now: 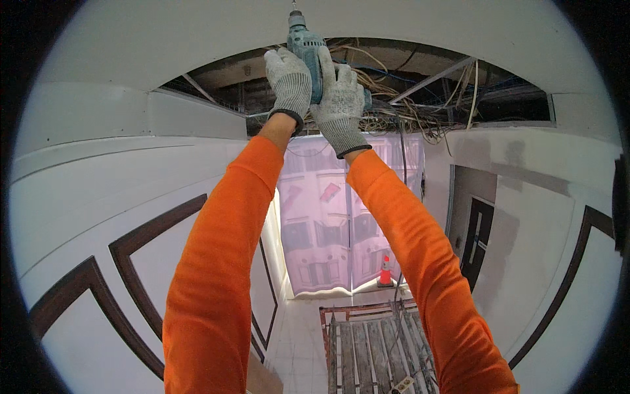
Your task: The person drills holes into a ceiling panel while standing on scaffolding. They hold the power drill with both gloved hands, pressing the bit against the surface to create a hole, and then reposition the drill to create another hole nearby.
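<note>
Both hands are up high on the drill, gloved in pale grey knit with dark cuffs. Left hand (289,82) is closed against the drill's left side, fingers bent around the casing; right hand (340,102) is wrapped over the handle end, index finger laid straight along the body. And the drill (306,47) itself, blue-green, stands nearly upright between them, chuck at the top, a thin bit (294,6) pointing at the white ceiling (407,23). Is the tip touching? Too close to the picture's edge to tell.

Bright orange sleeves (216,282) run up from below to the wrists. Just behind the gloves, a wide opening gapes in the ceiling, with metal struts (433,80) crossing it and a tangle of cables (420,118) spilling along its far edge.

Down below, weathered slats (362,351) make up a platform, edged by a rusty red frame (323,328). Brown trim (125,249) outlines panels on the left wall; over on the right, a dark door (477,240) sits in a recess. Farther back hangs a pinkish translucent sheet (315,203), and near its foot, an orange cone (385,270) with a pale band.
</note>
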`<move>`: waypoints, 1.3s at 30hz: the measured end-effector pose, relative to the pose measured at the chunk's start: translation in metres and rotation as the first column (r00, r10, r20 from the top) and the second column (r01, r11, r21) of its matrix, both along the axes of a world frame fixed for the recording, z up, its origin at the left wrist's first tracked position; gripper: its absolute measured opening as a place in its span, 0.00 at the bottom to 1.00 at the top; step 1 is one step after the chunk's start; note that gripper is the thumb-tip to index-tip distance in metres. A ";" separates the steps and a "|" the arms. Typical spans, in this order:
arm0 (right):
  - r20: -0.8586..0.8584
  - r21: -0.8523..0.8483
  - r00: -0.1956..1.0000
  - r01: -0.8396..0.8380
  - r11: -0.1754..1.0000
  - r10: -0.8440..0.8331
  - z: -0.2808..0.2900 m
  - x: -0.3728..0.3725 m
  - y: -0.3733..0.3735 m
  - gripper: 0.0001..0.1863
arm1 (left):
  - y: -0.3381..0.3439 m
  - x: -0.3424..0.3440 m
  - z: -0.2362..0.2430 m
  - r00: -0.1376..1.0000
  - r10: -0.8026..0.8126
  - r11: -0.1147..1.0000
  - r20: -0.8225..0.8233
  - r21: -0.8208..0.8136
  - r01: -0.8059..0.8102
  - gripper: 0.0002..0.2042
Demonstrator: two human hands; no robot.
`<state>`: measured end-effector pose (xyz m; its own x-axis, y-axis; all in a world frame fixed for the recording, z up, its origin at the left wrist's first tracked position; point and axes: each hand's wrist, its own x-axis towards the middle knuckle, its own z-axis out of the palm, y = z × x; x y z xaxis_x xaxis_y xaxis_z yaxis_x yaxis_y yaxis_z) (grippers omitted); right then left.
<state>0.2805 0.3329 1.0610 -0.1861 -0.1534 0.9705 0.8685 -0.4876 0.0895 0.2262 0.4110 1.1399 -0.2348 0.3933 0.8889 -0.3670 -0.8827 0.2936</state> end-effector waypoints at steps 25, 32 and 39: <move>0.017 0.002 0.998 0.064 0.998 -0.064 0.009 -0.003 -0.001 0.63 | 0.006 -0.005 0.017 0.990 0.095 0.991 -0.101 0.101 -0.085 0.15; 0.036 -0.023 0.998 0.051 0.998 -0.050 0.020 -0.042 0.011 0.62 | 0.078 0.000 0.057 0.012 0.999 0.017 -0.043 0.127 -0.992 0.15; -0.005 -0.025 0.994 0.113 0.993 -0.114 0.015 -0.019 0.006 0.64 | 0.060 0.007 0.050 0.609 0.780 0.624 -0.141 0.242 -0.743 0.15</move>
<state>0.2619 0.3391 1.0756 -0.1944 -0.1078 0.9750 0.8083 -0.5808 0.0969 0.2337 0.4712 1.1897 -0.1896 0.0243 0.9816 0.5137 -0.8495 0.1202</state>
